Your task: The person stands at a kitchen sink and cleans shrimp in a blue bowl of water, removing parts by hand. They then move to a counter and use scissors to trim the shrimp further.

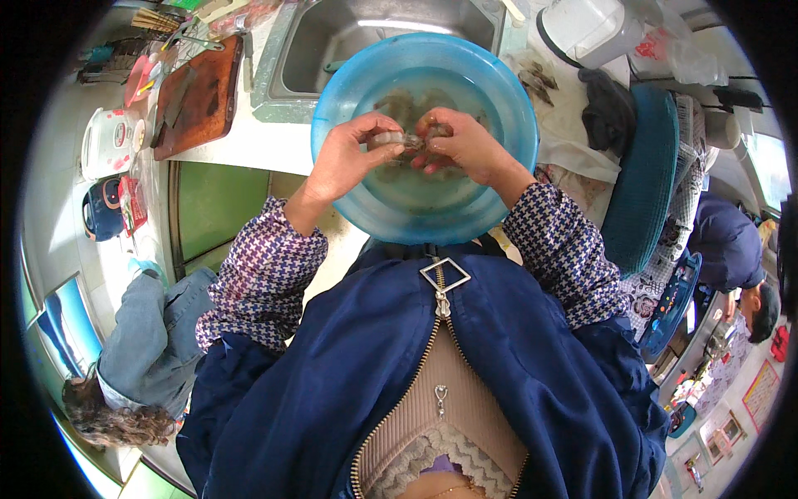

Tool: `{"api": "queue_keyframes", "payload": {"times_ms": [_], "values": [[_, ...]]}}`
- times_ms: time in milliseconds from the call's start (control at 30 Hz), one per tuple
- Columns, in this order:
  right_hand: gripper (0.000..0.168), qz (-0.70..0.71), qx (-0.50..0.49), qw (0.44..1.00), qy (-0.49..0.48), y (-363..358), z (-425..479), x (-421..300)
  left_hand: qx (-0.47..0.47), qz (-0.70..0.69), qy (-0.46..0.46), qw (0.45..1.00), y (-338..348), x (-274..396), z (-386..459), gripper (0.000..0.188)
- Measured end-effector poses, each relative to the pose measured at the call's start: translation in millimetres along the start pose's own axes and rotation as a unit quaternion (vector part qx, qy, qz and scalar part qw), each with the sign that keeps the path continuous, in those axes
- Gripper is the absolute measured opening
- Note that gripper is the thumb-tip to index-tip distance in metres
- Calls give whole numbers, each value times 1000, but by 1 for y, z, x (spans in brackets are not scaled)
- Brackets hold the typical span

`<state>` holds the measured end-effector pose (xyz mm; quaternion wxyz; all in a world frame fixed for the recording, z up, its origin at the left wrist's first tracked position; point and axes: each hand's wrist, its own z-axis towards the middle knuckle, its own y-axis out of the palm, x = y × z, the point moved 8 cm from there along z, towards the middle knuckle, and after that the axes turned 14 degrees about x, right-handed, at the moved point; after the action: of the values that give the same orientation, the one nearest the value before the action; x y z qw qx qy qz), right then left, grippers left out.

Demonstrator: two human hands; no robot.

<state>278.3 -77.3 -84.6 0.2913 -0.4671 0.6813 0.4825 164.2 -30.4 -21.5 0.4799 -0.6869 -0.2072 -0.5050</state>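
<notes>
My left hand [352, 150] pinches the tail part of a raw grey shrimp [385, 140] between thumb and fingers. Touching it from the other side, my right hand [460, 145] grips the shrimp's head end, which its fingers partly hide. Both hands are over a blue plastic basin [340, 84] of cloudy water. More shrimp [399, 103] lie under the water, blurred. The basin overlaps the front of the steel sink.
A wooden cutting board [215, 93] with a knife lies left of the steel sink [312, 56]. Several loose shrimp [537, 81], a dark cloth [605, 112] and a white container [586, 31] are at right. One person [149, 349] is at lower left, another [726, 243] at far right.
</notes>
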Motion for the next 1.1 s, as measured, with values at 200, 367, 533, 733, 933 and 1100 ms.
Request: {"api": "queue_keyframes", "payload": {"times_ms": [200,367,533,733,933,1100], "values": [[23,68,-13,997,42,7,-14,-11,-4,97,95,991,7,23,0,19],[18,-14,33,999,-11,5,-4,-5,-13,169,154,974,14,34,-5,17],[17,-29,26,999,-21,11,-2,-5,-16,112,97,989,6,25,-7,15],[16,41,21,999,9,15,-4,-4,-25,-34,15,999,1,4,-9,10],[19,10,70,996,-53,11,-6,-21,10,-96,-29,995,-7,2,-7,13],[18,-8,71,994,-87,13,-9,-40,32,-132,-32,990,-15,14,-3,14]]}}
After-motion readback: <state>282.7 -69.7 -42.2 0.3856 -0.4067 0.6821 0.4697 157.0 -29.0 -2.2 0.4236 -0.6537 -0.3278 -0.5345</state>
